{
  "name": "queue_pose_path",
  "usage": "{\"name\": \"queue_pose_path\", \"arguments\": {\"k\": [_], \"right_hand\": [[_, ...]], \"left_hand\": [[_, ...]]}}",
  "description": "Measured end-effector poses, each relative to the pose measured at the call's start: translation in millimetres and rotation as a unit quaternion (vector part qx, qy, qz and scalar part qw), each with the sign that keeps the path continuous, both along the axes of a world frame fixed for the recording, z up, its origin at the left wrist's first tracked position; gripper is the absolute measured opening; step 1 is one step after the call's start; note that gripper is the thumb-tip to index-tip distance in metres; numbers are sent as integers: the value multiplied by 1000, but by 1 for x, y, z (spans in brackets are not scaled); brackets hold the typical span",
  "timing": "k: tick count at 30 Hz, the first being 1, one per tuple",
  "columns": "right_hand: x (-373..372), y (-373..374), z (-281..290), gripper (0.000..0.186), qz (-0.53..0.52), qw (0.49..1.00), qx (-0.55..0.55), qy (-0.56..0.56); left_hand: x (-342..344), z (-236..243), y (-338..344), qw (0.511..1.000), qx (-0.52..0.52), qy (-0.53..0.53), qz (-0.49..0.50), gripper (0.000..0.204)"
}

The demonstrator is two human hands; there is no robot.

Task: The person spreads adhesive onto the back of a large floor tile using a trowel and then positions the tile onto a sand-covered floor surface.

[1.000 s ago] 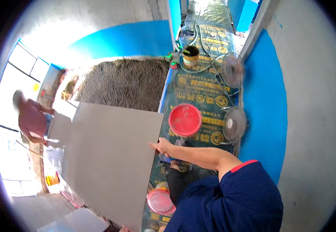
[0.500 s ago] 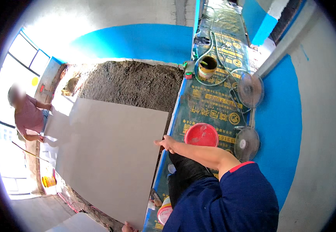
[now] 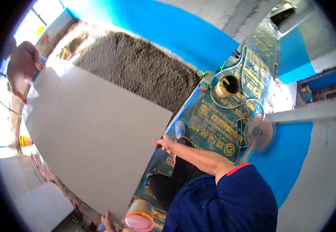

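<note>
Nearest, at six o'clock, the left hand (image 3: 107,221) grips the lower corner of a large pale grey tile (image 3: 94,135), fingers curled on its edge beside a yellow can with a red lid (image 3: 140,216). Just beyond, at centre, the right hand (image 3: 164,144) is clamped on the tile's right edge, arm reaching out from a dark blue sleeve (image 3: 230,197). So the hands sit well apart, both closed on the tile, which hangs tilted over a bed of rough grey mortar (image 3: 137,69) at twelve o'clock. Toward ten o'clock another person (image 3: 21,67) holds the far corner. At three o'clock a fan (image 3: 259,132) and a bucket ringed by hose (image 3: 228,85) stand on printed floor sheeting (image 3: 214,123). With only edge grips, the tile could slip and chip a corner, or land askew if the two carriers lower it unevenly; the can underfoot invites a stumble.
</note>
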State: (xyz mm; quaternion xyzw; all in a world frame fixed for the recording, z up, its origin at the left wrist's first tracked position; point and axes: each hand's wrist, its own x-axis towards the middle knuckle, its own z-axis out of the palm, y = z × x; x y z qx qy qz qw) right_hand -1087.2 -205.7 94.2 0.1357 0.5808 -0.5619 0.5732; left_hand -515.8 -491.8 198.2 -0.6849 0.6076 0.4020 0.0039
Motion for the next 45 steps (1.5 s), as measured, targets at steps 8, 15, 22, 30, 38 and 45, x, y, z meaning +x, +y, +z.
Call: {"name": "queue_pose_path", "arguments": {"k": [8, 15, 22, 30, 38, 45], "right_hand": [[-120, 57, -67, 54, -42, 997, 57, 22], [-176, 100, -158, 46, -68, 986, 137, 59], [-169, 107, -289, 59, -96, 979, 177, 28], [-147, 124, -411, 54, -142, 980, 138, -31], [-198, 137, -480, 56, -173, 964, 187, 79], [-222, 122, -508, 52, -180, 952, 218, 121]], "left_hand": [[-155, -77, 93, 990, 99, -10, 102, 43], [-203, -244, 149, 992, 97, 27, 78, 54], [-211, -329, 128, 987, 141, -51, 55, 61], [-214, -449, 100, 994, 86, 8, 61, 57], [-276, -534, 74, 970, 215, -98, -61, 67], [-337, -559, 60, 974, 226, -15, -23, 52]]}}
